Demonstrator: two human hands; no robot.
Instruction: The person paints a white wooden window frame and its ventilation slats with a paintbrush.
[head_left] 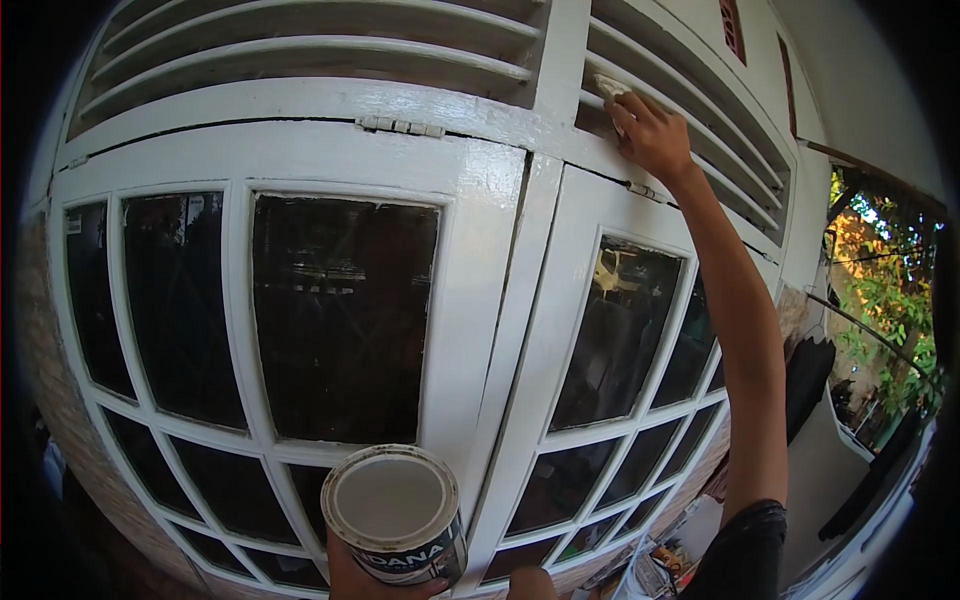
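Note:
My right hand [655, 138] is raised to the white louvre slats [690, 105] above the right window. Its fingers are closed round a paintbrush [608, 86], whose pale bristles are at the left end of a slat; the handle is hidden by the hand. Low in the middle, my left hand [372, 580] grips an open paint can [412, 550] from below and the side. The can has a dark label with white letters, a paint-smeared rim and white paint inside. It stands close in front of the white window frame.
Two white windows with dark glass panes [340, 320] meet at a centre post [520, 290]. Metal hinges [400, 127] join them to the upper frame. More louvres [310, 60] are at upper left. Dark clothes [810, 385] hang at right, near leafy plants [880, 270].

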